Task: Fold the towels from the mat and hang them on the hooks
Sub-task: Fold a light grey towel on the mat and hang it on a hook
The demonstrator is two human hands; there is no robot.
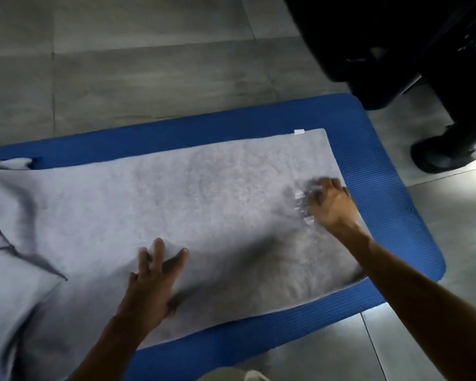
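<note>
both hands press the grey towel: left hand flat, fingers spread; right hand blurred, grip unclear. towel runs leftward, cut off, on blue mat.

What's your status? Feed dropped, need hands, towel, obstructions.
Left hand flat on grey towel; right hand blurred, curled at its right end. Towel on blue mat, left end rumpled. Nothing blocking.

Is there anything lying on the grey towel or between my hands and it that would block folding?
Nothing visible. The left hand presses flat on the towel, the right hand is already on it, and its surface is bare.
</note>
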